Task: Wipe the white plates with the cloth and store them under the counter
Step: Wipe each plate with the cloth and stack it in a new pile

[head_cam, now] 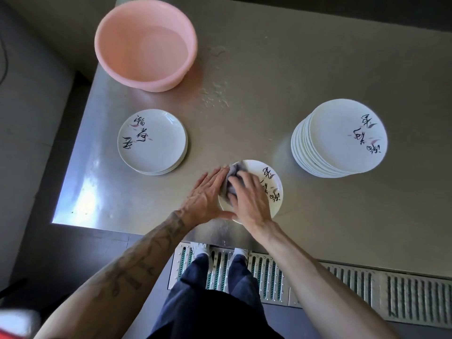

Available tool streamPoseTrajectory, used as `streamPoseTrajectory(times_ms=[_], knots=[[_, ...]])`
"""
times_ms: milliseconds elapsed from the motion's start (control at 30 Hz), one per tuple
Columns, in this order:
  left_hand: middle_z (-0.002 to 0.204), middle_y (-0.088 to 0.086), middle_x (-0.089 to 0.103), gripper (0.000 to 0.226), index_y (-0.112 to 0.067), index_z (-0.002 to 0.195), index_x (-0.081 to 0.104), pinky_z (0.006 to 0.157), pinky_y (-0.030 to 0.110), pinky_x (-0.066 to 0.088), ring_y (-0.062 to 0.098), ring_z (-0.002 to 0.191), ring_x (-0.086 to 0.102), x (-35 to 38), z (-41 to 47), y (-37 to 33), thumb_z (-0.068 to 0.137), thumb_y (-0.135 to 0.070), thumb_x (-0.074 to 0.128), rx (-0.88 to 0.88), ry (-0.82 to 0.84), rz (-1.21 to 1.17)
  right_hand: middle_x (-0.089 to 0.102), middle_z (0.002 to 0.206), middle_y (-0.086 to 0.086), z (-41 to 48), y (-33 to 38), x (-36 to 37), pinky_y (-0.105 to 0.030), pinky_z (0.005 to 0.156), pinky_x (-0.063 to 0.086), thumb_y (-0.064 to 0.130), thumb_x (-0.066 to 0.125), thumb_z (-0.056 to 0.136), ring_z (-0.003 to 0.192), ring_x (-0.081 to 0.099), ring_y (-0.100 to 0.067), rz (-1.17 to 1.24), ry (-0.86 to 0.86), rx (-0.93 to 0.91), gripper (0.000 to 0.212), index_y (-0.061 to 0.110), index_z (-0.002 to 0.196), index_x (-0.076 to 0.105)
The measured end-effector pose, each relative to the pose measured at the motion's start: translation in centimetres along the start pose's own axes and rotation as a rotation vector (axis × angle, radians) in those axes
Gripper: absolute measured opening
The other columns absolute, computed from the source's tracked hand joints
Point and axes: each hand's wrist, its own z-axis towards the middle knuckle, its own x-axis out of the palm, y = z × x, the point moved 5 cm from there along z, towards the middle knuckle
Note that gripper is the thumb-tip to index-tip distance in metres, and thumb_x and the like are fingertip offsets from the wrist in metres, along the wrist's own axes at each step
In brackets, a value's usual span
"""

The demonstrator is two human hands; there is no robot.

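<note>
Head view, straight down onto a stainless-steel counter. Near its front edge, a single white plate with black brush lettering and faint pink strokes, lying flat on the steel. On the left half of that plate, a bunched grey cloth, pressed down by the right hand: fingers bent and slightly spread over the wad, gripping it, with the lettered right half of the plate left showing. Against the plate's left rim, the left hand, palm down, fingers straight and held close together, thumb lying along the near rim. Nothing gripped there, only touching the plate's edge and the cloth's side.

Farther back and to the left of the hands, a low stack of plates, only a few high, same lettering facing up. To the right, well apart from the plate under the cloth, a tall stack of plates, many high, rims stepped down its left side. At the far left of the counter, a pink plastic basin, upright, mouth up. Between the basin and the tall stack, a patch of water droplets on the steel.

Below the counter's front edge, dark blue trousers and white shoes, standing on a perforated metal floor grate stretching off to the right. Left forearm tattooed, both forearms bare.
</note>
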Motion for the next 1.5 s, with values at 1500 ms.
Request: streamPoseTrajectory(times_ms=[1500], knots=[[0.171, -0.004, 0.004, 0.144, -0.018, 0.164, 0.000, 0.128, 0.036, 0.001, 0.007, 0.156, -0.005, 0.0, 0.0, 0.0, 0.059, -0.090, 0.068, 0.004, 0.021, 0.054, 0.054, 0.139, -0.004, -0.2, -0.1, -0.1, -0.045, 0.105, 0.047, 0.027, 0.066, 0.089, 0.125, 0.053, -0.026, 0.006, 0.034, -0.078, 0.037, 0.019, 0.125, 0.064]])
